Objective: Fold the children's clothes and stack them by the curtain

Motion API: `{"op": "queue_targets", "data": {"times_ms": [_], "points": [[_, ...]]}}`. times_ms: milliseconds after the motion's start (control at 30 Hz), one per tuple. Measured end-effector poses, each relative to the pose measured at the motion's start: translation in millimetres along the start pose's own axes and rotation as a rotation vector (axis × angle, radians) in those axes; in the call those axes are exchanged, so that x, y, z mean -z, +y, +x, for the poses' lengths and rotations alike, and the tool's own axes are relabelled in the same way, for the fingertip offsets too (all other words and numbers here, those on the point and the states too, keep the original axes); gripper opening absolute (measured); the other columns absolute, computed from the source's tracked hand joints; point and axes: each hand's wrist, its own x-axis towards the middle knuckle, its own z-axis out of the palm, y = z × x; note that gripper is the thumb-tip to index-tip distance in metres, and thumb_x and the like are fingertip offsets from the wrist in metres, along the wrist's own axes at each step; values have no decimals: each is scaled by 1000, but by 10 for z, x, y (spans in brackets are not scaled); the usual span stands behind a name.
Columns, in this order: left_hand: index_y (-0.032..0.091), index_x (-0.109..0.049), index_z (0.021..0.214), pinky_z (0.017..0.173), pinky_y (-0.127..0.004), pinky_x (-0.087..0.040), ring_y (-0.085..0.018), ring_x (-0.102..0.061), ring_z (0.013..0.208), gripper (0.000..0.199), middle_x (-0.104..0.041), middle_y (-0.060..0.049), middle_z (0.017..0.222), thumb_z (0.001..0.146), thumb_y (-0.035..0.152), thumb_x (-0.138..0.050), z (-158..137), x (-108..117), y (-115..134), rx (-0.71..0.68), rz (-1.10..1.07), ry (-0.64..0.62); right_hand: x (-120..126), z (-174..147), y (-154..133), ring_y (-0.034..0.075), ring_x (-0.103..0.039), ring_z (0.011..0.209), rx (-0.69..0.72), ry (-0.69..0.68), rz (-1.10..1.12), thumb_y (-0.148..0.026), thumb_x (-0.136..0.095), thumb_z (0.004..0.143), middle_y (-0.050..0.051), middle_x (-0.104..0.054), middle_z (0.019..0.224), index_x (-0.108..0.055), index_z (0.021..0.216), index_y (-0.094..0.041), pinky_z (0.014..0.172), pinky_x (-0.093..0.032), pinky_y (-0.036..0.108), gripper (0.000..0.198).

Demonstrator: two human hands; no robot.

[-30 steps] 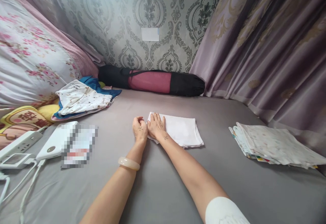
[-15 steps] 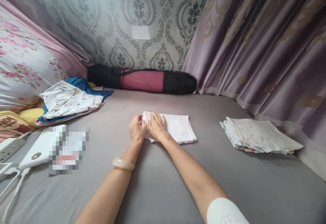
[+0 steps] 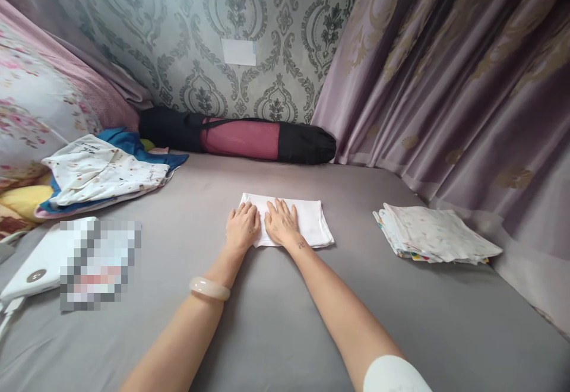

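Just uncurling the bare left hand (image 3: 243,225) and laying it palm-down, with fingers slightly bent, on the left end of the folded white cloth rectangle (image 3: 314,220), mid-frame. Resting the bare right hand (image 3: 281,224) just beside it, flat and spread wide, on the same cloth. Showing no pinch with either! So now covering two spots at once, likely steadying the cloth against the plain grey bed sheet (image 3: 276,309).
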Motion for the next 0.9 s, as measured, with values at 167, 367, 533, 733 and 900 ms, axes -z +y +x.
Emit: {"op": "queue_targets", "data": {"times_ms": [167,367,533,733,900], "points": [[23,-61,95,106,-46,-35,-28,-53,124,15,-64,-12,124,89,24,-47,-2,-18,-10,-7,-6,19,59,-59,87,25,-24,144,-27,-14,-10,-36,-25,99,12,-33,156,-37,148,-18,117,-10,46,53],[23,-62,89,108,-49,-32,-29,-56,121,15,-67,-12,118,88,22,-47,-11,-4,6,-17,16,41,138,-142,305,26,-21,145,-136,-25,-24,-36,-24,100,14,-31,156,-37,148,-17,116,-8,49,54],[22,-59,80,111,-52,-26,-30,-56,120,18,-70,-12,103,88,21,-43,-33,39,16,-57,48,64,105,-154,365,26,-21,145,-156,-3,-27,-36,-25,99,14,-30,156,-38,148,-17,116,-7,51,54],[23,-60,82,113,-52,-24,-28,-57,119,18,-71,-11,101,88,21,-44,-28,95,37,-103,6,83,69,-150,359,25,-22,145,-157,20,-4,-37,-27,99,13,-32,156,-39,147,-18,116,-7,51,53],[25,-61,89,113,-48,-26,-25,-57,120,18,-70,-9,110,92,29,-44,-29,78,46,-178,-51,54,185,-194,440,22,-20,146,-155,-28,52,-34,-23,100,11,-31,157,-38,147,-16,117,-9,45,52]]}}
